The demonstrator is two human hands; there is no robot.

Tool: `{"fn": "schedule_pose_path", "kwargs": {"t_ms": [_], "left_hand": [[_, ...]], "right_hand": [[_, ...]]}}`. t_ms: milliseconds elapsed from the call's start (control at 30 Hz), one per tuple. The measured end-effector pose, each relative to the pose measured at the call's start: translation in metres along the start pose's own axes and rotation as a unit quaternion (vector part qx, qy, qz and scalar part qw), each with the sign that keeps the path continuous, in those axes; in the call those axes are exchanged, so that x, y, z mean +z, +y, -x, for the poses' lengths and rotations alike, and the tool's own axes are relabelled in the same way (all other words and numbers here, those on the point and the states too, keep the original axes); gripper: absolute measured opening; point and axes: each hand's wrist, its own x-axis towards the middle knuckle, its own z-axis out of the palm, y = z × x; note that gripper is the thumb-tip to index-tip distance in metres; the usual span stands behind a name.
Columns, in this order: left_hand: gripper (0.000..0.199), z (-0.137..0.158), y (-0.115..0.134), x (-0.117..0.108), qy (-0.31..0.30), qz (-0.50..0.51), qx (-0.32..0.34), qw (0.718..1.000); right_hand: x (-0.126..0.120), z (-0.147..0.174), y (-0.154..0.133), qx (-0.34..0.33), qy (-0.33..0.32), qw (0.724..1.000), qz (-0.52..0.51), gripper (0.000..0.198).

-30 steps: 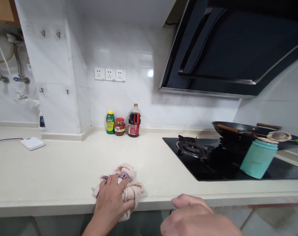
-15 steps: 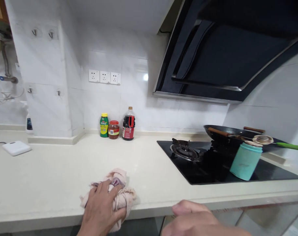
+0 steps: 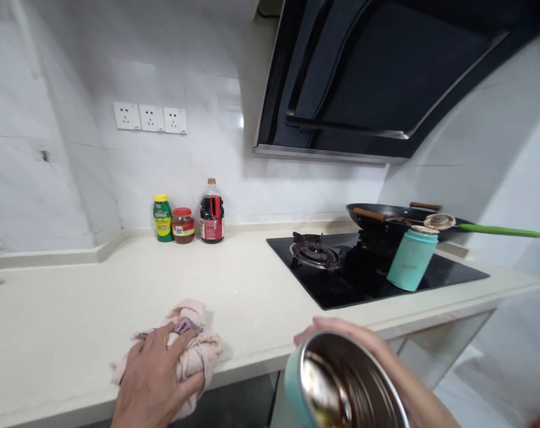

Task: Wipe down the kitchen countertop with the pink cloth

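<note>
On the counter's front edge, my left hand (image 3: 156, 374) rests over a crumpled pale pink rag (image 3: 201, 356), its fingers bent around the folds. Part of the rag hangs down past the edge. My right hand (image 3: 386, 353) grips a turquoise metal canister (image 3: 357, 371) from behind and its right side. The canister has no lid on and tilts toward me, so its shiny steel inside shows, with brownish wet marks and something yellowish low down. Its base is cut off by the bottom of the view.
A second turquoise container (image 3: 413, 261) stands on the black gas hob (image 3: 341, 291), before a wok (image 3: 377, 214) with a green-handled ladle (image 3: 497, 229) across it. A yellow-capped bottle (image 3: 163, 220), red-lidded jar (image 3: 183, 226) and dark sauce bottle (image 3: 212, 214) line the wall under the range hood (image 3: 363, 77).
My right hand has brought the open canister up into view. My left hand stays on the rag. The camera has turned to the right, shifting the scene leftward.
</note>
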Motion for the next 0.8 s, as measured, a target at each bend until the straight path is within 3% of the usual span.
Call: {"fn": "schedule_pose_path", "kwargs": {"t_ms": [67, 200, 400, 600, 800], "left_hand": [[0.053, 0.0, -0.001, 0.001, 0.011, -0.002, 0.004, 1.0], [0.05, 0.0, -0.001, 0.002, 0.028, -0.01, 0.009, 1.0], [0.05, 0.0, -0.002, 0.006, 0.04, -0.02, 0.014, 0.999], [0.047, 0.001, -0.003, 0.008, 0.061, -0.023, 0.024, 0.998], [0.047, 0.003, 0.0, 0.005, 0.069, -0.011, 0.028, 0.997]], "right_hand": [[-0.007, 0.009, 0.009, 0.083, 0.056, 0.995, -0.002, 0.083], [-0.021, 0.021, 0.036, 0.153, 0.126, 0.979, 0.045, 0.074], [-0.027, 0.034, 0.056, 0.119, 0.131, 0.975, 0.135, 0.07], [-0.011, 0.033, 0.035, 0.013, 0.108, 0.975, 0.196, 0.066], [0.001, 0.028, 0.008, -0.051, 0.077, 0.986, 0.142, 0.076]]}}
